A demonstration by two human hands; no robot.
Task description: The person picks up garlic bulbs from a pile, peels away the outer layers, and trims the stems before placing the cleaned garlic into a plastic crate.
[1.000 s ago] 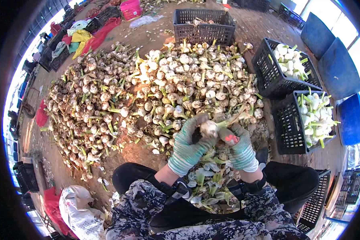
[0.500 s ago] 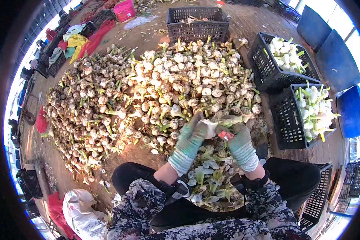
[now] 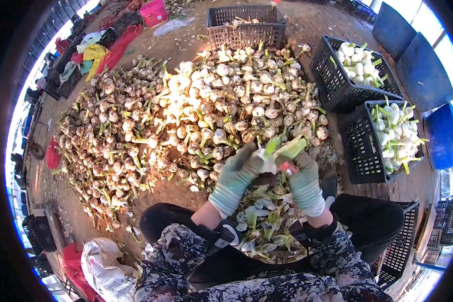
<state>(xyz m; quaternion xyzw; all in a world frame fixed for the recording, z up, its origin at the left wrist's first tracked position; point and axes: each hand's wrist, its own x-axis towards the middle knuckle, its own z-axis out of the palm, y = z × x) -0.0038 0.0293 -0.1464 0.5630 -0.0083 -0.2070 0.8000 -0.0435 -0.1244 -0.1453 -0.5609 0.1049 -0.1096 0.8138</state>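
Observation:
Both my hands wear light green-and-white knit gloves with dark, soiled fingers. My left hand [image 3: 238, 173] is closed around a white garlic bulb [image 3: 268, 163] with a short green stem pointing up. Close beside it, my right hand [image 3: 303, 181] is closed on a pale green strip of outer garlic leaf [image 3: 293, 147], which splays away from the bulb's stem. A small red object [image 3: 288, 168] shows at the right fingers; its kind cannot be made out. Beneath the hands lies a heap of peeled garlic leaves [image 3: 259, 216], between my knees.
A wide pile of unpeeled garlic [image 3: 226, 95] spreads ahead and left. At right stand two black crates of white garlic, a rear crate [image 3: 332, 83] and a nearer crate [image 3: 360, 146]. Another black crate [image 3: 245, 35] is behind the pile. A white sack [image 3: 103, 269] lies at lower left.
The green outer leaf has come away from the garlic's stem and now splays to the right in my right hand. The stem in my left hand points more upward.

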